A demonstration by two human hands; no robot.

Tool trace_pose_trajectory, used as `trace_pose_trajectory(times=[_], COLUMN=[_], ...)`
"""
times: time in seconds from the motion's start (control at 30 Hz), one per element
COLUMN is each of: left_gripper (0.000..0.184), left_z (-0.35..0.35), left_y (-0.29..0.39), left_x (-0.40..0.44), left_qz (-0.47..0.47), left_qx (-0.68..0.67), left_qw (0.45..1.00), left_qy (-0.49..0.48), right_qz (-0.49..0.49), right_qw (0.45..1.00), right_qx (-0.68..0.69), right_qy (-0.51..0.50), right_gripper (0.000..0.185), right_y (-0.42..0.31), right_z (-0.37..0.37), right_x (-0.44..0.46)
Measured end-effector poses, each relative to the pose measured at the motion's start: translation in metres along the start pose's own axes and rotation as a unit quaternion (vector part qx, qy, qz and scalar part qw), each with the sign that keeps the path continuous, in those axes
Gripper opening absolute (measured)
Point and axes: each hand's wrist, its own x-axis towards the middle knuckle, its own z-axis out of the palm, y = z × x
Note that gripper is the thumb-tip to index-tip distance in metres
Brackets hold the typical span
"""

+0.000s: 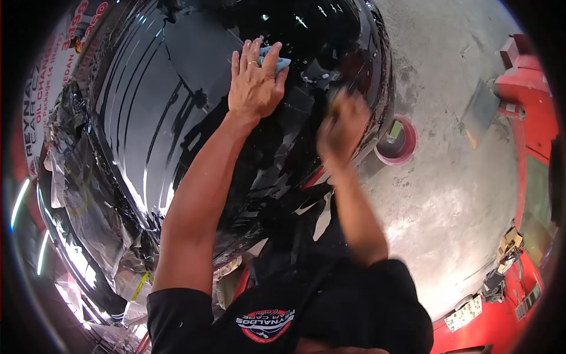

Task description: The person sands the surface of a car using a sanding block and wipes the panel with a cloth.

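Observation:
My left hand point(256, 82) presses a light blue cloth point(283, 62) against a glossy black car panel point(206, 53), with its fingers stretched over the cloth. Over the right side of the panel, my right hand point(345, 124) is smeared by motion. Its fingers look curled round something small, dark and yellowish, too blurred to name. Water drops and wet streaks lie on the panel around both hands.
Clear plastic sheeting and masking point(94, 194) cover the car's left side. A pink bucket point(415, 140) with a green sponge point(395, 130) stands on the concrete floor point(442, 200). Red bodywork point(525, 88) is at the right, and a printed banner point(44, 100) at the left.

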Motion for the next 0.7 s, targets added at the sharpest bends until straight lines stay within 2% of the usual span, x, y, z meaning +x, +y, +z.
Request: trace_pose_trajectory(times=[0.07,0.1,0.17,0.23,0.33,0.4,0.5,0.57,0.6,0.63,0.67,0.7], left_gripper=[0.052,0.052,0.052,0.052,0.052,0.051,0.05,0.05,0.049,0.049,0.047,0.047], left_z=[-0.001,-0.002,-0.003,-0.002,-0.002,-0.003,-0.002,-0.001,0.003,0.007,0.009,0.011], left_y=[0.0,0.001,0.002,0.001,0.001,0.001,0.0,-0.001,-0.004,-0.006,-0.008,-0.012], left_x=[-0.003,0.0,0.002,-0.002,-0.003,0.001,0.0,0.002,0.006,0.004,0.005,0.007], left_qz=[-0.009,-0.007,-0.003,-0.008,-0.014,-0.003,-0.007,-0.003,-0.013,-0.026,-0.027,-0.027], left_qx=[0.0,-0.001,-0.005,-0.009,-0.012,-0.009,-0.026,-0.026,-0.045,-0.066,-0.072,-0.074], left_qw=[1.0,1.0,1.0,1.0,1.0,1.0,1.0,0.999,0.998,0.996,0.993,0.993], left_qy=[-0.014,-0.019,-0.013,-0.008,-0.007,-0.002,0.009,0.028,0.044,0.054,0.088,0.089], right_qz=[-0.011,-0.023,-0.08,0.036,0.01,0.005,-0.118,-0.202,-0.161,-0.179,-0.143,-0.133], right_qw=[0.999,0.998,0.997,0.999,1.0,0.999,0.981,0.977,0.986,0.98,0.988,0.99], right_qx=[-0.006,0.017,0.016,-0.006,-0.023,-0.029,0.135,0.066,0.047,0.09,0.008,-0.046], right_qy=[-0.036,-0.062,-0.008,-0.024,-0.004,-0.019,-0.073,-0.014,-0.023,-0.007,-0.055,-0.012], right_gripper=[0.044,0.051,0.042,0.04,0.038,0.037,0.038,0.038,0.036,0.033,0.031,0.032], right_y=[-0.045,-0.039,-0.003,0.044,0.051,0.002,-0.099,-0.071,-0.06,-0.038,-0.001,0.016], right_z=[-0.004,-0.002,-0.001,0.01,0.018,0.006,-0.008,0.006,0.001,0.005,0.021,0.03], right_x=[-0.1,-0.129,-0.065,0.02,0.069,-0.008,-0.119,-0.096,-0.049,0.001,0.04,0.078])
